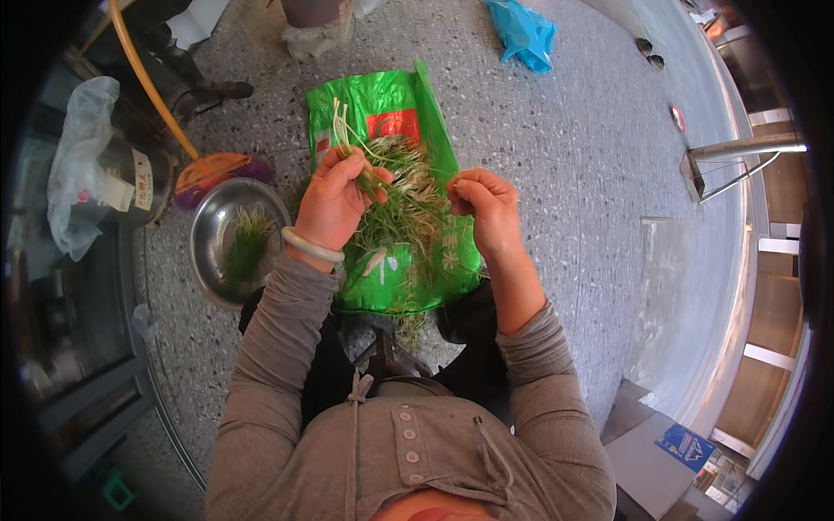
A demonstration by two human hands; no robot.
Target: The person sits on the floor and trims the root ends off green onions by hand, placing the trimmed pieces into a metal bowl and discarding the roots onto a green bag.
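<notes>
A small bunch of thin green stalks with white root ends [341, 125], like wild chives or young scallions, is pinched in my left hand [335, 198], white ends pointing away from me. My right hand [485, 202] has thumb and forefinger pressed together; a fine strand seems to run from them toward the bunch. Below both hands lies a heap of the same greens with pale roots [410, 189], spread on a flat green plastic sack [365, 293] that bears writing. Left of my left hand stands a steel basin [203, 251] with a sorted bundle of greens [247, 247] inside.
An orange broom [212, 170] leans behind the basin, beside a metal drum [146, 179] draped with a clear plastic bag [81, 169]. A blue plastic bag [524, 32] lies on the speckled floor. At right is a metal post [746, 148]. Trimmings [409, 331] litter the floor before me.
</notes>
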